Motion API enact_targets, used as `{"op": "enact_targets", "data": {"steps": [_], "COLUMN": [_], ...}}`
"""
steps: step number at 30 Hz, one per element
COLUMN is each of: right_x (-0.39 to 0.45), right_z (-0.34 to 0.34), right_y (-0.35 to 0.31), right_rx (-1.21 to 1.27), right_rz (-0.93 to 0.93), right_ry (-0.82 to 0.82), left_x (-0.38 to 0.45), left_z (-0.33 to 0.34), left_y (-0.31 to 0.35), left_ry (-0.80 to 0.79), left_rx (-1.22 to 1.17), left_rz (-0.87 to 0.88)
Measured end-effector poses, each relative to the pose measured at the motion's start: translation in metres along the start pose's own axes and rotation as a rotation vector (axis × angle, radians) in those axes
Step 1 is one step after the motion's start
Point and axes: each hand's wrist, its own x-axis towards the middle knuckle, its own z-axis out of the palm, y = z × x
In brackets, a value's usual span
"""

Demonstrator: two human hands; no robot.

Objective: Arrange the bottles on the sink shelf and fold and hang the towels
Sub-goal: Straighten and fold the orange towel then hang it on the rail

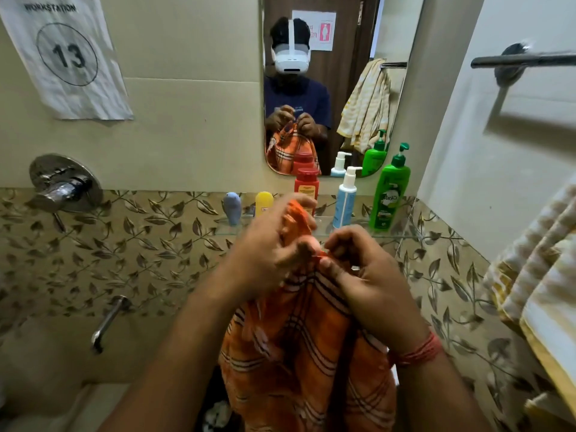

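An orange checked towel (299, 347) hangs down in front of me, held up at its top edge by both hands. My left hand (265, 254) is blurred and grips the bunched upper part. My right hand (364, 275) pinches the top edge right beside it. Behind the hands, a glass shelf (392, 236) carries a blue-grey bottle (232, 205), a yellow bottle (264, 202), a red bottle (307, 187), a white and blue pump bottle (345, 201) and a green pump bottle (389, 194), all upright in a row.
A yellow and white striped towel (542, 269) hangs at the right edge. A metal towel bar (523, 59) is on the right wall above it. A mirror (396, 26) is above the shelf. A mixer valve (64, 185) and spout (107, 322) project from the left wall.
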Motion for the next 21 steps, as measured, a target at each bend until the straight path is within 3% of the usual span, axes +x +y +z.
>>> {"op": "enact_targets", "data": {"steps": [3,7,11,14,21], "right_x": [0.010,0.013,0.011,0.003,-0.017], "right_z": [-0.001,-0.003,-0.007,-0.020,-0.064], "right_y": [-0.009,-0.005,0.003,0.014,0.035], "right_rx": [-0.045,-0.044,0.116,0.172,-0.033], "right_rz": [-0.057,-0.016,0.090,0.181,0.288], "right_ry": [-0.043,-0.019,-0.105,-0.124,-0.097], "left_x": [0.000,0.000,0.000,0.000,-0.002], "left_z": [0.010,0.005,0.003,-0.003,-0.032], "left_y": [0.000,-0.001,0.000,-0.006,-0.027], "left_ry": [-0.167,-0.128,-0.087,0.100,0.587], "left_rx": [0.021,0.101,0.158,0.126,0.065], "left_rz": [0.016,0.038,0.078,0.043,-0.151]}}
